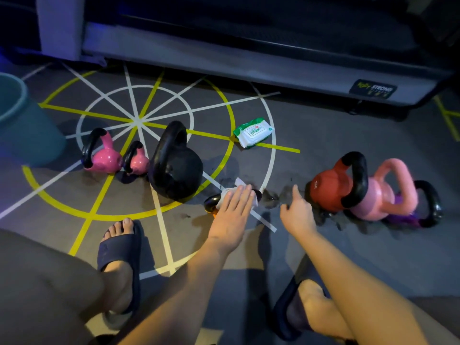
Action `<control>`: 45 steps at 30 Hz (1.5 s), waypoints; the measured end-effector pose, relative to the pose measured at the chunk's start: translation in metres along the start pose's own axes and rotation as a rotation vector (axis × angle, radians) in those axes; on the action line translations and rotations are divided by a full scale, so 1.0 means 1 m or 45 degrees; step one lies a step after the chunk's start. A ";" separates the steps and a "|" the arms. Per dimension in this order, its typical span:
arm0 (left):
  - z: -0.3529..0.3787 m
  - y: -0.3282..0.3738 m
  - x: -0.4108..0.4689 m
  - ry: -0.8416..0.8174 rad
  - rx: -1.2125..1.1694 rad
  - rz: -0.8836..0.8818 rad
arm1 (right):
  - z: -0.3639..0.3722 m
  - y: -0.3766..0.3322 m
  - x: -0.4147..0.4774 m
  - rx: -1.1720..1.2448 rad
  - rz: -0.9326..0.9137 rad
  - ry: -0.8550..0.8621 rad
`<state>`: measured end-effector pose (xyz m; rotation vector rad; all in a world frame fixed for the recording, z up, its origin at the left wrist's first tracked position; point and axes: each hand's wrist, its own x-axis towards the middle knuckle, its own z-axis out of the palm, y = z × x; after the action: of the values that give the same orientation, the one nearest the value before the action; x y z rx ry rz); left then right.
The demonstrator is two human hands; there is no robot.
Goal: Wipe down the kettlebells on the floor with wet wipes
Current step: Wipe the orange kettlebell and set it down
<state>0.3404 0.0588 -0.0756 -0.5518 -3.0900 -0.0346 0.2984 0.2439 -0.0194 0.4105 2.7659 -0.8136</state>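
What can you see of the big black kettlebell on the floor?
The big black kettlebell is dull black all over, like coated metal, with a round body and a thick, wide loop handle leaning up and away. It sits on the grey floor across yellow and white lines, its left side close beside a small pink kettlebell. Nothing holds it.

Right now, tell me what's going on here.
A person is wiping kettlebells on the floor. The left hand presses a wipe flat onto a small kettlebell. The right hand hovers open, holding nothing, near the red kettlebell. The wipe pack lies beyond.
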 end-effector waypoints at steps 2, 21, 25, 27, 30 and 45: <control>0.000 -0.013 -0.012 -0.016 -0.154 -0.099 | 0.005 -0.012 -0.001 0.026 -0.038 -0.009; -0.016 0.009 0.018 0.045 -0.923 -0.043 | 0.022 -0.007 0.015 0.119 -0.441 -0.078; -0.046 -0.003 0.015 0.339 -1.750 -0.471 | 0.048 -0.009 0.015 -0.048 -0.836 -0.225; -0.060 -0.012 0.013 0.429 -1.918 -0.643 | 0.064 -0.010 0.016 -0.166 -0.966 -0.211; -0.063 -0.039 0.006 0.389 -1.399 -0.710 | 0.075 -0.009 0.019 -0.173 -0.856 -0.085; -0.033 -0.072 0.004 -0.183 -0.611 -0.552 | 0.090 -0.017 0.006 -0.204 -0.947 -0.022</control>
<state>0.3121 -0.0080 -0.0439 0.1425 -3.2715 -0.7792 0.2999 0.1812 -0.0869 -0.6925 2.9312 -0.7010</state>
